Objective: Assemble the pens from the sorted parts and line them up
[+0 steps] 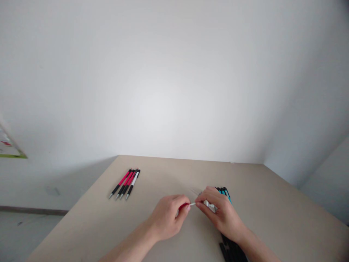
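Over the middle of the table, my left hand [170, 215] is closed around a red pen barrel [183, 206], most of it hidden by the fingers. A thin white rod [192, 204], which looks like a pen refill, sticks out of the barrel's right end. Thumb and forefinger of my right hand [218, 209] pinch the rod's other end. Small whitish, clear-looking parts [211, 206] show behind the right fingers; I cannot make out what they are or whether the hand touches them.
Several pens [125, 183], red or white with black grips, lie side by side at the table's left. Teal pen parts [224, 190] show behind my right hand. Black pieces [230, 251] lie under my right forearm. The beige table [169, 174] meets a white wall [174, 91].
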Demonstrator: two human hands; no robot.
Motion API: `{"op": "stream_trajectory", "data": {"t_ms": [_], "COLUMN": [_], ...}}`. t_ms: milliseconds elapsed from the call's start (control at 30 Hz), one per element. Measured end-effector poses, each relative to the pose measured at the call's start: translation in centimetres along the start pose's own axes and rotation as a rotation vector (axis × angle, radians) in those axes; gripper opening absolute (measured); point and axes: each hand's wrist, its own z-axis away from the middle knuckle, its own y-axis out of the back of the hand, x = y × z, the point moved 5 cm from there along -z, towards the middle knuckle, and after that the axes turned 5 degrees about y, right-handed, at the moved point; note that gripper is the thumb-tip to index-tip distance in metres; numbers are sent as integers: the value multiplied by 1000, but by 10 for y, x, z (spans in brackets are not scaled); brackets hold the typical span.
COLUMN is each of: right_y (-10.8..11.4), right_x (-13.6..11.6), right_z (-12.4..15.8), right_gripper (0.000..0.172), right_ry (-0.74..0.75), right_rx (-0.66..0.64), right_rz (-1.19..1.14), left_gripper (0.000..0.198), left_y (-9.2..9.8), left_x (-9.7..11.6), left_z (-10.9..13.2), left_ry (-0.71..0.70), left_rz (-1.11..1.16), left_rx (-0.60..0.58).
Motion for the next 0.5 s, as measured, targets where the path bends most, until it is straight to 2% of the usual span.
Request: {"op": "stream_trajectory", "data": {"t_ms": [133,233,300,400,433,500], "right_y": [-2,4,14,34,39,45], "right_x": [9,23,35,53,57,56], "right_z": [3,6,11,22,25,27], "right_gripper": [25,29,31,31,30,26], "right_ry": [-166,-312,-374,-437,-447,-424], "right_rx": [58,190,327,546,585,563], "right_rz": [-114,-303,-379,-322,-265,-123], "left_gripper": [20,20,20,22,23,25], "left_y": [1,2,2,3,4,5], "left_x": [0,-2,-6,-14,-16,-19], "left_z": [0,-1,-1,-1,-1,-1], "left_ry": [8,32,66,152,181,215], "left_rz": [-10,-9,-8,-1,3,14], "left_rx": [5,21,50,120,145,176]}}
